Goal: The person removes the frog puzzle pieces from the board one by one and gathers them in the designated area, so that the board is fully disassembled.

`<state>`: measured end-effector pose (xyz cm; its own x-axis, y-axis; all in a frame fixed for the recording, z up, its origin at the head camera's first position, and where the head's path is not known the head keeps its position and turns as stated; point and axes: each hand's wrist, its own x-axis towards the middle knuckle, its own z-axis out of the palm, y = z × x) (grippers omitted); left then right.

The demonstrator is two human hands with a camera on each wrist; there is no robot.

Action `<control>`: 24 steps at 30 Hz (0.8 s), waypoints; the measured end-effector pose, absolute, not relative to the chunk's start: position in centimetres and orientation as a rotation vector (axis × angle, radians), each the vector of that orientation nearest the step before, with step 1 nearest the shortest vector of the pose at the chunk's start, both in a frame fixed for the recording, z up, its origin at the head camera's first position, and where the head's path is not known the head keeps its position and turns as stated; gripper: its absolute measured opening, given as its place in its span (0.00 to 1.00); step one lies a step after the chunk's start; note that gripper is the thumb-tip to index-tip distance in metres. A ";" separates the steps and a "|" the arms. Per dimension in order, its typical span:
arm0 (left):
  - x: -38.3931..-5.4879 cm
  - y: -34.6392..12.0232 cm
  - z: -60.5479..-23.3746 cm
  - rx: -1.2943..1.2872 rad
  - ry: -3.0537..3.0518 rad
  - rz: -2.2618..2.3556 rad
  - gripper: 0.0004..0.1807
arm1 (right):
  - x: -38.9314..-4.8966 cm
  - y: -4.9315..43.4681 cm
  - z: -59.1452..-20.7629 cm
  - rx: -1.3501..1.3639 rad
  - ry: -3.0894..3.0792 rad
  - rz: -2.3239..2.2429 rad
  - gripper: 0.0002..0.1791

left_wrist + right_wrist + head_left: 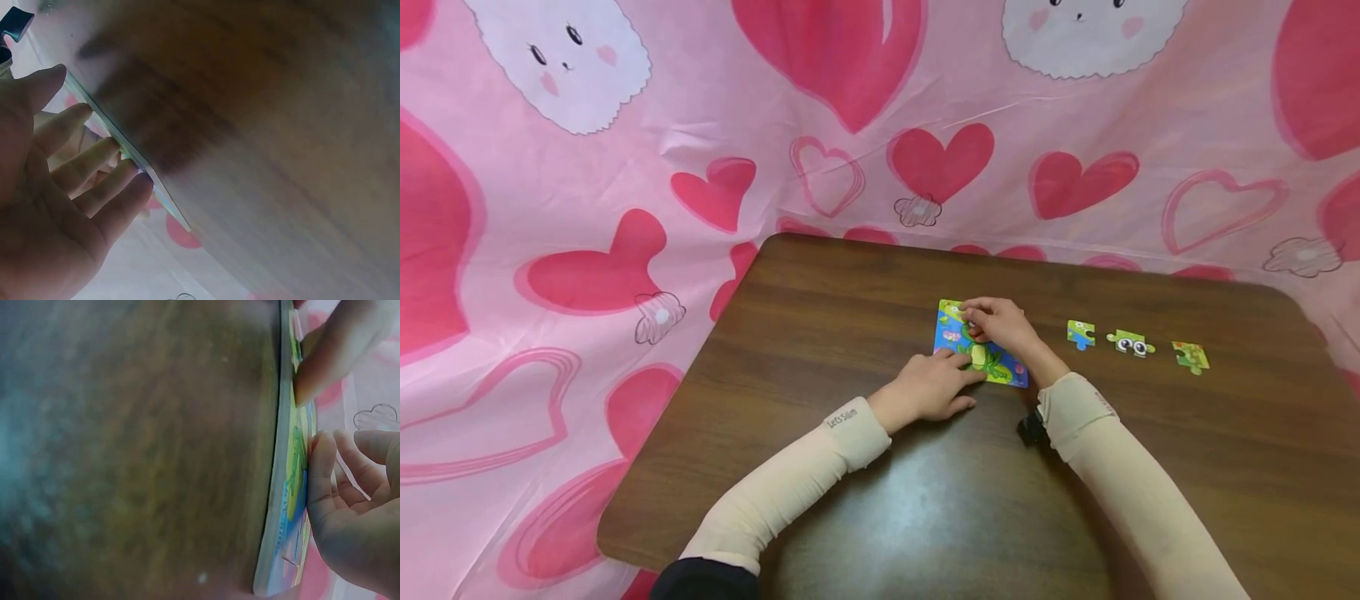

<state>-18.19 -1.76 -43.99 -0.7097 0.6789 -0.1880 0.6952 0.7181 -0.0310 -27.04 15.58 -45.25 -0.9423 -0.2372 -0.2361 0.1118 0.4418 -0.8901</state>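
A small frog jigsaw puzzle [946, 345] in blue and green lies flat on the brown table. My left hand [931, 387] rests on its lower left part, with the fingers straight and spread; the left wrist view shows their tips along the puzzle's edge [170, 203]. Over the upper part of the puzzle is my right hand [1006, 327], its fingers bent and the tips low at the surface. In the right wrist view the right hand [356, 512] is close beside the printed face [294, 487]. I cannot tell whether a piece is between its fingertips.
To the right of the puzzle lie three loose jigsaw pieces: a blue and green one [1081, 333], one with two big eyes [1131, 343], and a yellow-green one [1191, 357]. A pink cloth with hearts [940, 162] hangs behind the wooden table [820, 333].
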 end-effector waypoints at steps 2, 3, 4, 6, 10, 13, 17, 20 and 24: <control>-18.2 -1.7 -43.9 1.117 2.760 -0.139 0.28 | -26.9 15.7 -45.3 -0.133 2.416 -1.445 0.19; -18.3 -1.6 -43.9 1.118 2.761 -0.135 0.27 | -26.8 15.7 -45.3 -0.136 2.434 -1.422 0.19; -18.3 -1.6 -43.8 1.117 2.760 -0.134 0.27 | -26.8 15.7 -45.3 -0.143 2.446 -1.404 0.19; -18.4 -1.5 -43.8 1.112 2.759 -0.130 0.27 | -26.7 15.8 -45.3 -0.157 2.465 -1.376 0.19; -18.6 -1.5 -43.7 1.099 2.752 -0.133 0.26 | -26.7 15.8 -45.3 -0.185 2.474 -1.350 0.19; -18.6 -1.6 -43.6 1.104 2.746 -0.120 0.26 | -26.8 15.8 -45.2 -0.195 2.473 -1.334 0.19; -18.7 -1.7 -43.6 1.117 2.738 -0.107 0.25 | -26.8 15.8 -45.1 -0.192 2.456 -1.329 0.18; -18.8 -1.7 -43.5 1.124 2.728 -0.104 0.25 | -26.8 15.8 -45.0 -0.184 2.443 -1.336 0.18; -18.8 -1.6 -43.5 1.122 2.715 -0.096 0.26 | -26.8 15.8 -44.9 -0.182 2.443 -1.334 0.17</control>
